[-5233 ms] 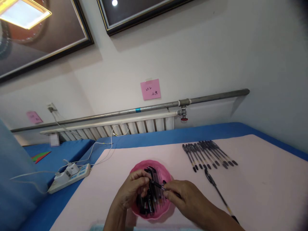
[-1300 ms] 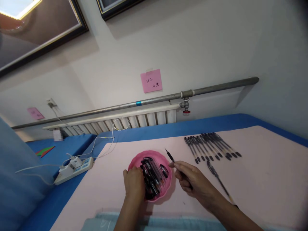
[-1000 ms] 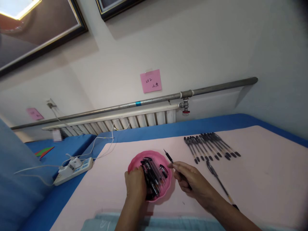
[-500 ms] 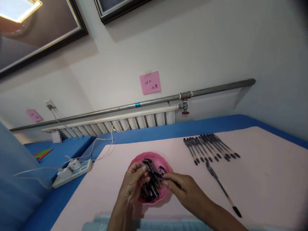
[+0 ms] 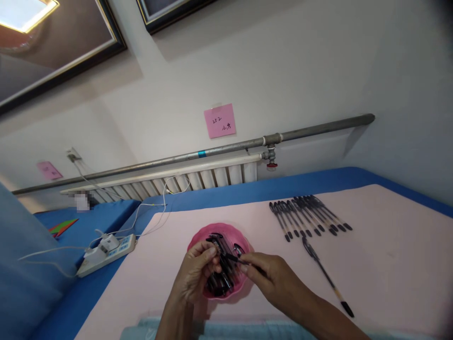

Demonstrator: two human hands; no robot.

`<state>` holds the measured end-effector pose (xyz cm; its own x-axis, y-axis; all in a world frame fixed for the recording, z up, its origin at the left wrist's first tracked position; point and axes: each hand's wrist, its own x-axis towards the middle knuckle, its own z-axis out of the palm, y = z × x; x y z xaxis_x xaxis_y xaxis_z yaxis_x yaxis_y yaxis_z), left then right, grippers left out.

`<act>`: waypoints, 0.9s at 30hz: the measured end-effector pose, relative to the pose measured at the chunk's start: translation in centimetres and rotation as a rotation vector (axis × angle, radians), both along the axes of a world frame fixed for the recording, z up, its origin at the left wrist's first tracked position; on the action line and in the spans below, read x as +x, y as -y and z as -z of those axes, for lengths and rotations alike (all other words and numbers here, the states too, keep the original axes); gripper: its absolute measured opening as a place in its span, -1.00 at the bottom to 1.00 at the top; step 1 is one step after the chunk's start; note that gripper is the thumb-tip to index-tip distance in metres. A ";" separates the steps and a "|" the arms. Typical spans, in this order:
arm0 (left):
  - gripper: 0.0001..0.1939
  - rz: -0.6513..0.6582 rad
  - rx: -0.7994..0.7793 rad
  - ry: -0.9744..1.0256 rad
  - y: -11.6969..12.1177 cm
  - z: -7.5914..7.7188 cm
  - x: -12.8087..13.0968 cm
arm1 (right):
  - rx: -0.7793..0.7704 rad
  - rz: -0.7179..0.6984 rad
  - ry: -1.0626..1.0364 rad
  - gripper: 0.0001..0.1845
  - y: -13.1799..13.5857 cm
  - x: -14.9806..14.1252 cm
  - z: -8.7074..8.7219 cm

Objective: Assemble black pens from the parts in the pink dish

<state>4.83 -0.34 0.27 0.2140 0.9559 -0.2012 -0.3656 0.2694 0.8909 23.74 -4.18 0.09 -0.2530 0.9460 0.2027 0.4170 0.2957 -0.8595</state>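
Okay, your right hand grips a black pen barrel above the pink scalloped bowl; your left hand is at its left end, fingers curled, can't tell if closed on anything. Bowl holds loose black pen parts. Single black pen lies right; row of pens far right.

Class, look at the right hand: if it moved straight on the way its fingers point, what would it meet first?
Most likely the left hand, which lies just ahead of the dark pen in the right hand. Both hands appear above the pink bowl, though this one view leaves depth unclear.
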 end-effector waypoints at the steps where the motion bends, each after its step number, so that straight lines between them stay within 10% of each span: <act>1: -0.73 0.010 0.003 -0.020 0.0 0.0 0.0 | 0.017 -0.001 0.021 -0.76 0.0 0.1 -0.1; 9: -0.70 0.078 0.024 -0.228 0.1 0.1 -0.3 | 0.115 0.006 0.131 -0.77 0.2 0.7 0.0; 27: -0.70 -0.091 -0.039 0.000 1.0 -0.5 1.9 | -0.291 0.035 -0.238 -0.77 0.5 -1.7 -0.2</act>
<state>6.70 -1.37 0.74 0.1264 0.9629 -0.2386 -0.3901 0.2694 0.8805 22.08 -4.68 0.25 -0.1976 0.9799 -0.0262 0.2013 0.0144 -0.9794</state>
